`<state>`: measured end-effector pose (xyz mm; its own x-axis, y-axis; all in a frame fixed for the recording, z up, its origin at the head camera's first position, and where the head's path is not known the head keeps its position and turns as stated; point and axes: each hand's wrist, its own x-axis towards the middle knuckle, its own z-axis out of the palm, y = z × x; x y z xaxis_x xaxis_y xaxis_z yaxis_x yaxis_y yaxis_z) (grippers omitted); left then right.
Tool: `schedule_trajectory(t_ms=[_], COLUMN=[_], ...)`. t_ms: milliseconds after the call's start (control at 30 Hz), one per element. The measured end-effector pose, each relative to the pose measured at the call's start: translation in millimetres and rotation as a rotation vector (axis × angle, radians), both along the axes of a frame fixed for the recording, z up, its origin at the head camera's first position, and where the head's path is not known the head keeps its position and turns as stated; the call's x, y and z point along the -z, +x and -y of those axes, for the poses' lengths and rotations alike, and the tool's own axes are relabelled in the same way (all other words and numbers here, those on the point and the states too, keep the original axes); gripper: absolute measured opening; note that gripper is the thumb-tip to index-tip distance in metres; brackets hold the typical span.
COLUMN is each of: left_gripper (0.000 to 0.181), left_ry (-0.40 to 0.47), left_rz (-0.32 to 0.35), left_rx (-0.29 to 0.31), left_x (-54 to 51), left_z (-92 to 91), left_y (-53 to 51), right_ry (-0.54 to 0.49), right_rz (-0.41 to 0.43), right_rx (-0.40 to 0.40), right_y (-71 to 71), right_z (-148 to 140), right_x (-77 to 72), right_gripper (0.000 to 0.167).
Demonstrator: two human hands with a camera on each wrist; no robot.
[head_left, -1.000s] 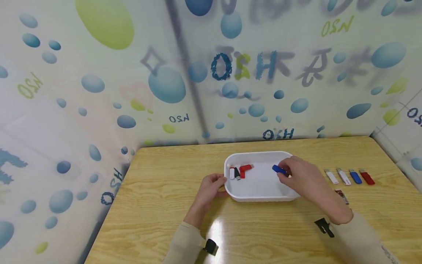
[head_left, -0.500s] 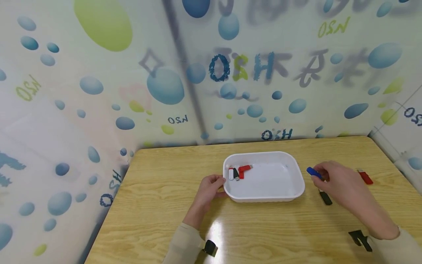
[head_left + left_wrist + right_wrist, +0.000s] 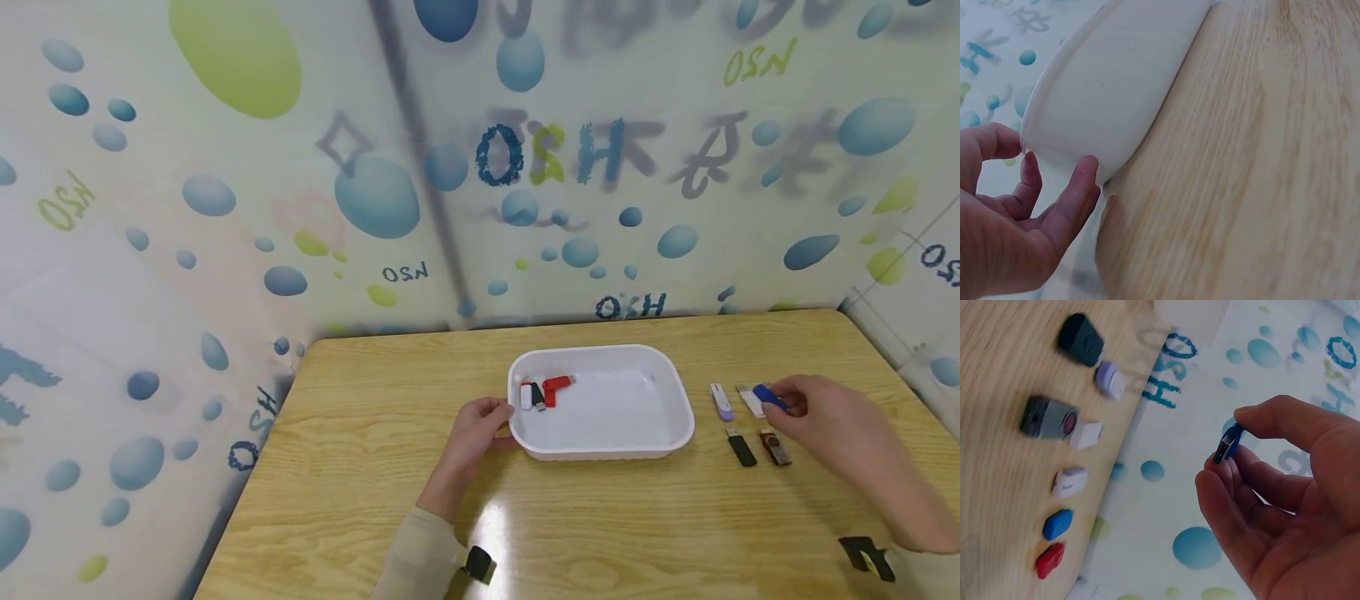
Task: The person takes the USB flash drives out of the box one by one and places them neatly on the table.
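Right hand (image 3: 828,417) pinching a blue USB stick (image 3: 770,397) between thumb and fingertips, held above the table (image 3: 375,417). Stick pokes out on the tray side, metal plug showing in the wrist view. Loose sticks (image 3: 1071,481) lie below, well apart from the tray. Left hand (image 3: 476,425) clamped on the left end of the white tray (image 3: 607,417), thumb at the rim, fingers against the outer wall. Red stick (image 3: 558,383) inside, near that end.

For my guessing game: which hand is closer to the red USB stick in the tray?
Left. The left hand grips the white tray left of the red stick; the right hand, holding a blue stick, is beyond the tray's right end.
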<state>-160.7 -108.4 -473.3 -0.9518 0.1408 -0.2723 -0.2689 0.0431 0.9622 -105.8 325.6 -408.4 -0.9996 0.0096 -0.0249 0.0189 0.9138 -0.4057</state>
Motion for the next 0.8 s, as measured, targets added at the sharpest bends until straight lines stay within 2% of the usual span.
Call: schedule_trajectory(t_ms=[367, 500, 800], left_gripper=[0.033, 0.034, 0.034], left_ry=[-0.006, -0.007, 0.013], left_rz=[0.009, 0.005, -0.001], left_rx=[-0.001, 0.0, 0.004], left_x=[-2.7, -3.2, -5.9], left_z=[-1.4, -2.0, -3.7], left_y=[-0.9, -1.5, 0.1], right_ry=[0.069, 0.091, 0.076], right_rz=[0.044, 0.117, 0.346], right_rx=[0.049, 0.083, 0.128], right_y=[9.1, 10.8, 15.7], right_z=[-27.5, -37.0, -50.6], right_x=[14.4, 23.6, 43.4], right_gripper=[0.035, 0.037, 0.034])
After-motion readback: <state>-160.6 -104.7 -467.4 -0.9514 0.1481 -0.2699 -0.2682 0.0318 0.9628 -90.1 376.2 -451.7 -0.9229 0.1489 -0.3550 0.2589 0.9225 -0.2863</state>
